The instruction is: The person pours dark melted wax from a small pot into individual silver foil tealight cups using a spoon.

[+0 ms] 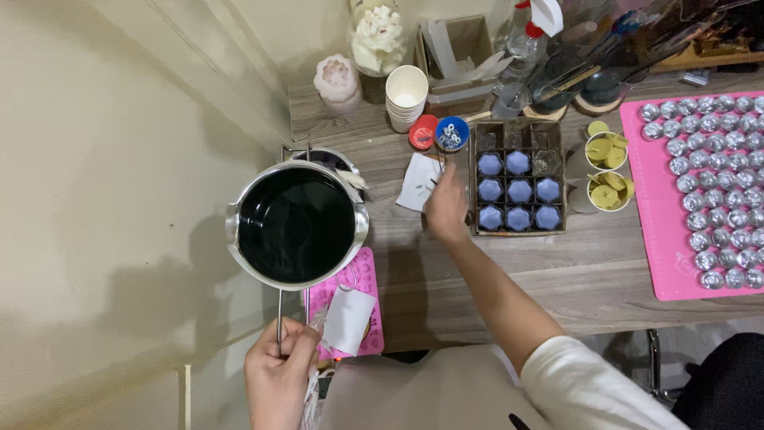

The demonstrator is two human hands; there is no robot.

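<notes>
A wooden desk (pixel 573 271) is seen from above. A pink mat (pixel 664 231) covered with silver cups lies at its right. A steel pot (pixel 296 224) of dark liquid is held over the desk's left edge by its handle, on which the left hand (pixel 277 374) is clenched. A cardboard tray (pixel 517 177) holds blue moulded candles (pixel 518 192). Just left of it, the right hand (pixel 446 209) is placed by a white paper (pixel 419 181); its fingers seem pinched on something thin, though this cannot be told for sure.
</notes>
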